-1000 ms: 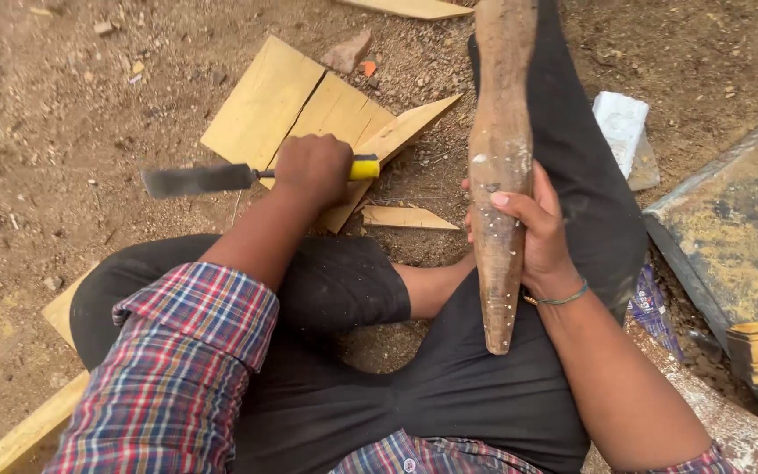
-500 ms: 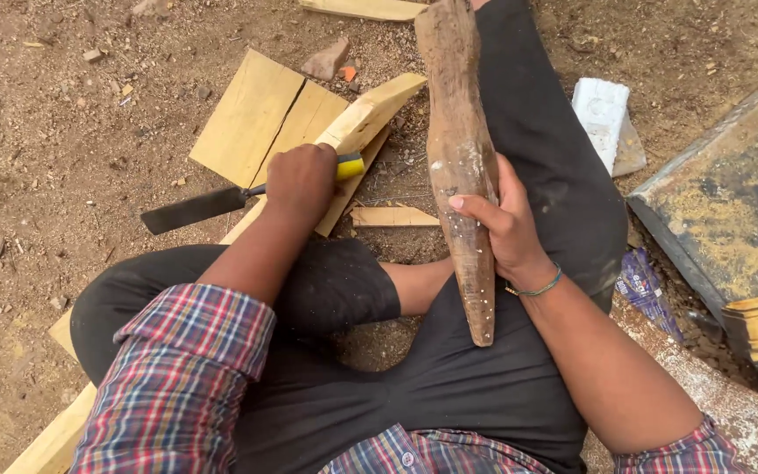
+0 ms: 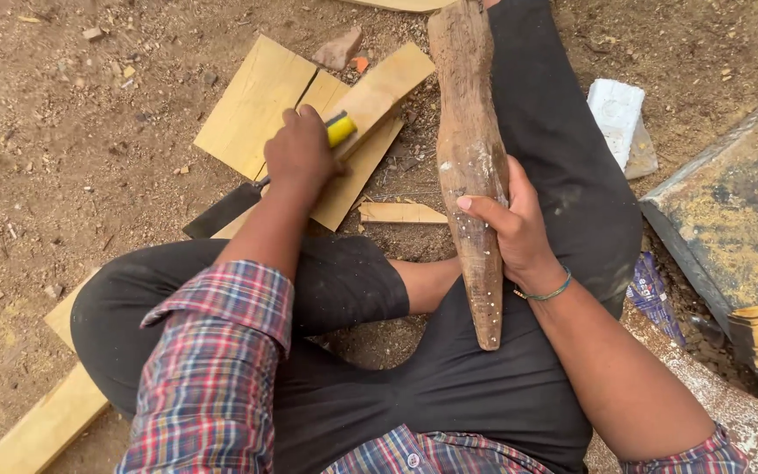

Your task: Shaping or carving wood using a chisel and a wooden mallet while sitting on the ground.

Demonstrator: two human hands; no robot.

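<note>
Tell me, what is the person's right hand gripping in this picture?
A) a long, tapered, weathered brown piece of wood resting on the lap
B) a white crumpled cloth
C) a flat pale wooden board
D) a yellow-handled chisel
A: the right hand wraps around the long, tapered, weathered brown piece of wood lying along the leg, while the left hand holds the yellow-handled flat-bladed tool over the pale boards.

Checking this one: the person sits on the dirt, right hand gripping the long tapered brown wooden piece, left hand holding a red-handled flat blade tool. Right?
Not quite. The head view shows the left hand holding a flat dark blade tool with a yellow handle, not red. The right hand does grip the long tapered brown wooden piece, and the person does sit on the dirt.
</note>
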